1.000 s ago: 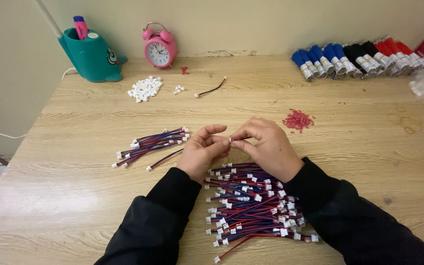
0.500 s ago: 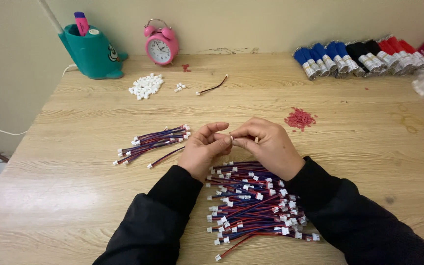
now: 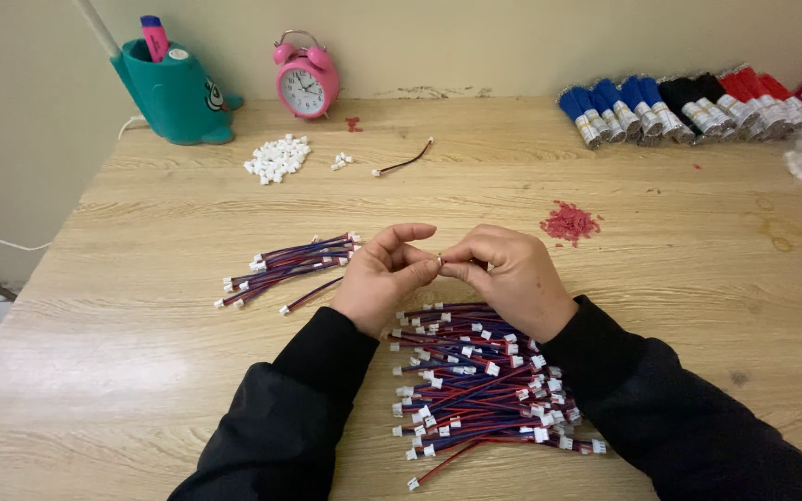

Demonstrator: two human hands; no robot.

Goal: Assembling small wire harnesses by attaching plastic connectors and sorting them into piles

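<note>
Where fingertips meet, hands (image 3: 452, 274) pinch tiny metal-tipped piece (image 3: 439, 263), mostly hidden.

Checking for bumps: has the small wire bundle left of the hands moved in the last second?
No. The small wire bundle keeps its place relative to the pink clock.

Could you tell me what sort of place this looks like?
Probably a home or small-workshop assembly bench: a wooden table with piles of red-and-blue wire leads, loose white connectors, and a pink alarm clock.
</note>
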